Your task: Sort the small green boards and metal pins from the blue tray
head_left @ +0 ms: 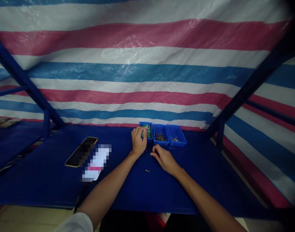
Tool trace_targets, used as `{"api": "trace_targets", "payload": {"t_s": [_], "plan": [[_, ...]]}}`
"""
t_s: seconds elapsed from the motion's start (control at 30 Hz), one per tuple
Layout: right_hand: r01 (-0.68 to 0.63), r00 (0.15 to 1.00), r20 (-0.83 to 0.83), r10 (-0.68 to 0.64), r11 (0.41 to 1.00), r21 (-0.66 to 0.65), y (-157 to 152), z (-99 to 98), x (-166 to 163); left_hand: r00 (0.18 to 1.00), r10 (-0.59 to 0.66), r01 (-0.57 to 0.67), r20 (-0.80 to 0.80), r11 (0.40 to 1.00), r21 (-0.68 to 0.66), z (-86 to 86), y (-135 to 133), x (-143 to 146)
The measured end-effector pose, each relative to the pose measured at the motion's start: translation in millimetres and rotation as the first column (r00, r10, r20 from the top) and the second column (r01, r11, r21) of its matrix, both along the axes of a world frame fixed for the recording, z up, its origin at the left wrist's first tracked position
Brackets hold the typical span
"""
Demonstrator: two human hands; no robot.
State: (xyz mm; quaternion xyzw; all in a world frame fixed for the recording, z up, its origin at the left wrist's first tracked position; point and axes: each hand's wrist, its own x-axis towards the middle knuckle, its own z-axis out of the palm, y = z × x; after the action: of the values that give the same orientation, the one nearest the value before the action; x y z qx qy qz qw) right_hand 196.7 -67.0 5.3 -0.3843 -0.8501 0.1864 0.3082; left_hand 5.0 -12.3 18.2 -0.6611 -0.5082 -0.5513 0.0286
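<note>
My left hand [139, 141] is at the left blue bin [149, 140], which holds green pieces [148, 131]. Its fingers bend towards the thumb in a closed shape; whatever may be between them cannot be made out. My right hand [164, 159] hovers over the table just in front of the middle bin [161, 126], thumb and index finger curved with a gap between the tips. Dark and brassy small metal parts [160, 137] fill the bottom of that bin. A small brass-coloured piece [147, 170] lies on the blue table [137, 190] between my forearms.
The right blue bin [176, 130] contains a few thin silvery pieces [175, 139]. A dark phone [82, 151] and a blurred-out bright-screened device [97, 163] lie at left. Blue frame bars [239, 96] slant up on both sides. Striped sheeting [137, 71] hangs behind.
</note>
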Motion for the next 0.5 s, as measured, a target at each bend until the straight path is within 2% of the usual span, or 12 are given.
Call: {"api": "trace_targets", "payload": {"t_s": [0.17,0.3,0.5], "plan": [[0.129,0.984,-0.137,-0.112,0.984,0.124,10,-3.5,14,0.983,0.168,-0.17,0.068,0.985,0.022,0.7,7,-10],[0.221,0.957,-0.223,-0.185,0.964,0.15,16,-4.6,21,0.953,0.246,-0.244,0.178,0.969,-0.029,-7.4,17,-14],[0.266,0.933,-0.293,-0.209,0.948,0.174,17,-4.8,22,0.928,0.093,-0.057,0.361,0.992,-0.108,-25.6,34,-17]]}}
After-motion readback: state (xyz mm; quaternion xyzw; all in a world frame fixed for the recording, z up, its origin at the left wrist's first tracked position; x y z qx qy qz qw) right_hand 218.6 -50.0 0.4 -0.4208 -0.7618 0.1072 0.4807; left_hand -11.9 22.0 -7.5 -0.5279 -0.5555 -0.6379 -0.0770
